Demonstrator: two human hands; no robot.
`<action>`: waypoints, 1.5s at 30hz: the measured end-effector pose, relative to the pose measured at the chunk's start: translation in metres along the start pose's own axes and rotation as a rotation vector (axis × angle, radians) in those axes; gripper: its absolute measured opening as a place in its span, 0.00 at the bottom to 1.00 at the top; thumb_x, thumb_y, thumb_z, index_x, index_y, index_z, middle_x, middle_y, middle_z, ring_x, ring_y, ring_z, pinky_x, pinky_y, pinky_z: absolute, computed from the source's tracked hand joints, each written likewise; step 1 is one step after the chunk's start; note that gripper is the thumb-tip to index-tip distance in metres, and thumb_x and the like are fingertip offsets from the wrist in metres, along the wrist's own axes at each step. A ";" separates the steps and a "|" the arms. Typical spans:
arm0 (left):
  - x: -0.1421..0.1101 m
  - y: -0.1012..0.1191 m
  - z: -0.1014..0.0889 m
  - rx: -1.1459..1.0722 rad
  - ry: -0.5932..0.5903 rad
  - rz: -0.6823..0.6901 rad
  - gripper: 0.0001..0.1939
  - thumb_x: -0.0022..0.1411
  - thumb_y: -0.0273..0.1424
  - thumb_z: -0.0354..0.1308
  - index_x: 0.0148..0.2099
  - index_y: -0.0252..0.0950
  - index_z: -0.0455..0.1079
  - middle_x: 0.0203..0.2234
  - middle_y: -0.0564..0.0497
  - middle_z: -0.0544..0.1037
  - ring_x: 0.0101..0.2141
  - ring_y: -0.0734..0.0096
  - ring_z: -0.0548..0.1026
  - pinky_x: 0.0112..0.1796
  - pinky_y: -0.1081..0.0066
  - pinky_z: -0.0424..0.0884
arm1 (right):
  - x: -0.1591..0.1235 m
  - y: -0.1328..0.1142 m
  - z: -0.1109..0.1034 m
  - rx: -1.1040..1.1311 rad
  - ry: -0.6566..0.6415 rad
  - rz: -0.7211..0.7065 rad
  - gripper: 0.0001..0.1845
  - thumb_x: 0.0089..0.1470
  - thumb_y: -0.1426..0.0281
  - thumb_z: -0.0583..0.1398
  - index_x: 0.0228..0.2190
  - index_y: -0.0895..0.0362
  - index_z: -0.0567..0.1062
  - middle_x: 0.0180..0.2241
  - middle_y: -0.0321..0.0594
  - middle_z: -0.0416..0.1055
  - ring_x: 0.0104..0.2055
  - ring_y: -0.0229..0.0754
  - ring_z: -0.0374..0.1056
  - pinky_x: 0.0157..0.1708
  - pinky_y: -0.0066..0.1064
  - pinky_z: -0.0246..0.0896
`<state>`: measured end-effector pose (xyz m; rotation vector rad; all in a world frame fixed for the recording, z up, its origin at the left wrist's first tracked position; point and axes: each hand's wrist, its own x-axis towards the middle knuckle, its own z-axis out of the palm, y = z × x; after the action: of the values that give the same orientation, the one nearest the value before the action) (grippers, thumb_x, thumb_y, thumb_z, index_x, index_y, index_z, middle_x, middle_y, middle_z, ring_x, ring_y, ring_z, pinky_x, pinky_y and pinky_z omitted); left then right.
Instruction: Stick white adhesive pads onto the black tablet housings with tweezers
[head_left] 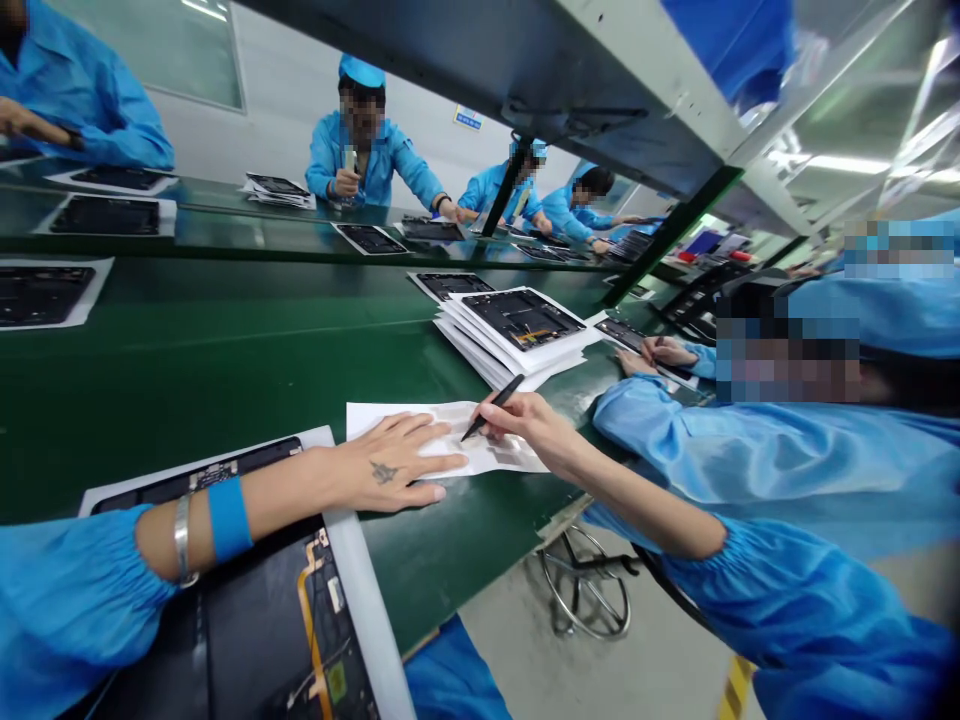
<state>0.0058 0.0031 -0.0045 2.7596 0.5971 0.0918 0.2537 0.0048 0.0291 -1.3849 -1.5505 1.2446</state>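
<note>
An oblong white paper sheet (pixel 486 456) lies on the green table (pixel 187 385), long axis running sideways, beneath the left hand (pixel 394 462), its fingers flat and spread. Over the sheet's right end, the right hand (pixel 525 418) pinches a slim black pointed tool (pixel 475 426), tip down. Beyond, I see a white paper stack (pixel 480 350).

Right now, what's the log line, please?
left hand: spread on white sheet; right hand: holding black pointed tool, tip at sheet; nearby: tablet housing, orange flex cable

No text legible; small blue wall sign (pixel 467 119) too blurred to read
</note>
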 end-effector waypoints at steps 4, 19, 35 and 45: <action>0.002 0.011 -0.017 0.009 -0.118 -0.063 0.28 0.73 0.45 0.45 0.71 0.45 0.51 0.71 0.41 0.44 0.69 0.46 0.41 0.65 0.48 0.42 | -0.008 -0.020 0.002 0.147 0.160 -0.133 0.25 0.38 0.49 0.72 0.27 0.58 0.81 0.22 0.36 0.71 0.26 0.36 0.63 0.28 0.29 0.59; -0.190 0.002 -0.027 0.247 0.262 -0.449 0.16 0.74 0.28 0.41 0.52 0.33 0.69 0.41 0.46 0.74 0.41 0.66 0.72 0.41 0.69 0.71 | 0.029 -0.056 0.153 0.177 -0.227 -0.173 0.24 0.43 0.48 0.68 0.26 0.58 0.78 0.24 0.38 0.70 0.30 0.41 0.65 0.36 0.35 0.62; -0.186 0.009 -0.015 0.217 0.299 -0.398 0.16 0.67 0.18 0.45 0.50 0.32 0.70 0.46 0.43 0.76 0.43 0.63 0.73 0.43 0.66 0.73 | 0.041 -0.046 0.183 0.160 -0.289 -0.024 0.23 0.46 0.49 0.67 0.25 0.57 0.73 0.21 0.33 0.65 0.28 0.38 0.63 0.36 0.33 0.62; -0.186 0.010 -0.017 0.214 0.301 -0.400 0.17 0.66 0.17 0.45 0.50 0.32 0.70 0.46 0.44 0.76 0.43 0.63 0.73 0.43 0.65 0.73 | 0.039 -0.044 0.183 0.108 -0.253 -0.063 0.23 0.48 0.48 0.66 0.26 0.57 0.74 0.21 0.33 0.65 0.27 0.39 0.63 0.34 0.33 0.59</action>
<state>-0.1615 -0.0770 0.0150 2.7822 1.2941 0.3741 0.0624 0.0077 0.0140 -1.1358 -1.6543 1.4866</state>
